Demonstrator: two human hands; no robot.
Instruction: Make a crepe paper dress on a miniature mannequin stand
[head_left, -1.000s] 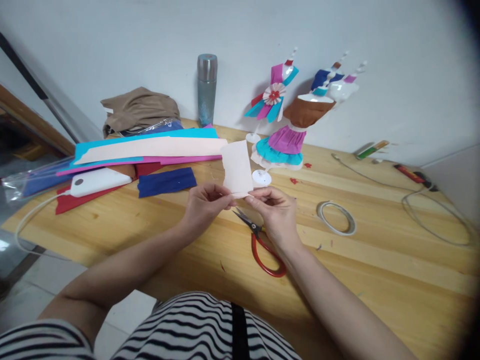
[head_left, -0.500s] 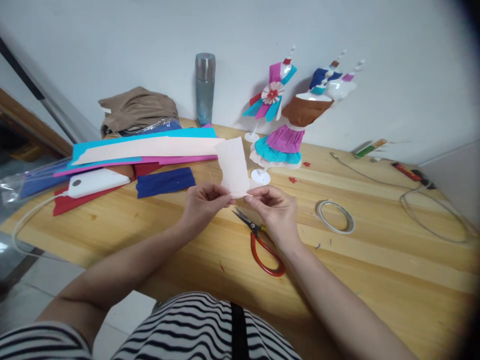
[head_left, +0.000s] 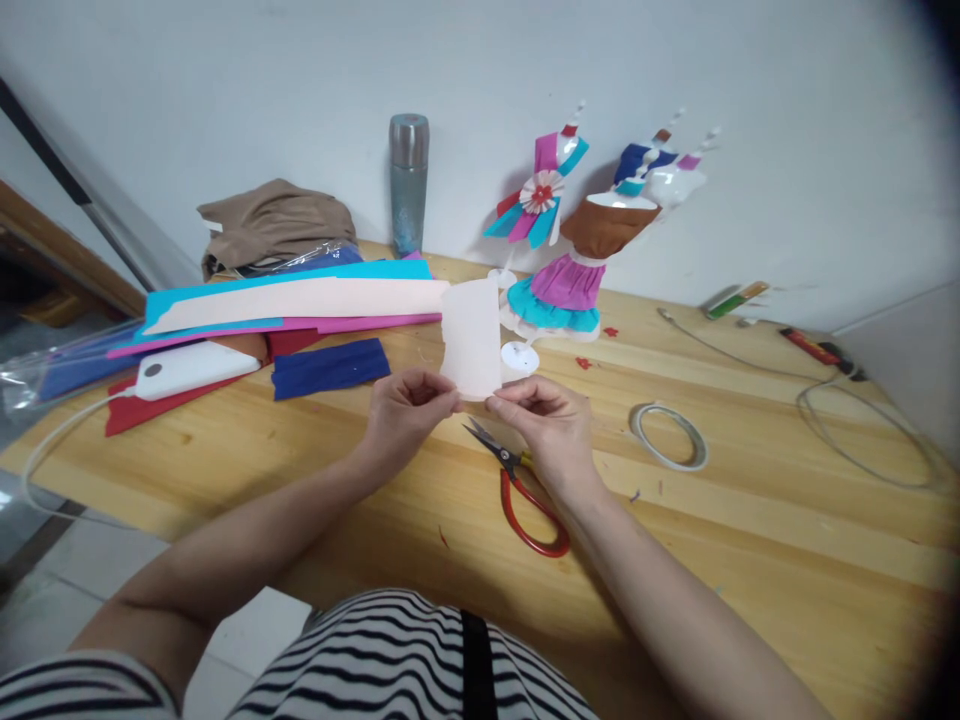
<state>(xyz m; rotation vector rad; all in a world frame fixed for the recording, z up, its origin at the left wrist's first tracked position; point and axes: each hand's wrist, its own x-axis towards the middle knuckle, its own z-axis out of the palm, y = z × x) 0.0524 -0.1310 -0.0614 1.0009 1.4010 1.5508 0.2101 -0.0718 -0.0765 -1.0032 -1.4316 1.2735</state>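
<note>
A pale pink strip of crepe paper [head_left: 472,335] stands upright between my hands. My left hand [head_left: 409,415] pinches its lower left corner between thumb and fingers. At the lower right corner, my right hand [head_left: 547,425] pinches it the same way. Scissors with red handles [head_left: 517,490] lie on the table below the paper, partly covered by my right hand; their blades are slightly apart. Behind the paper stands a small dress form [head_left: 592,250] with a brown top and a pink and turquoise ruffled skirt.
More dressed forms [head_left: 544,190] stand by the wall, near a steel thermos [head_left: 409,185]. Left are stacked paper sheets [head_left: 300,305], a navy strip [head_left: 330,368], a white power bank [head_left: 195,370] and brown cloth [head_left: 277,225]. A tape roll [head_left: 669,437] and cable [head_left: 847,430] lie right.
The paper has turned from leaning left to nearly upright, and the fold along its bottom edge shows less. Both hands keep their pinch in almost the same place.
</note>
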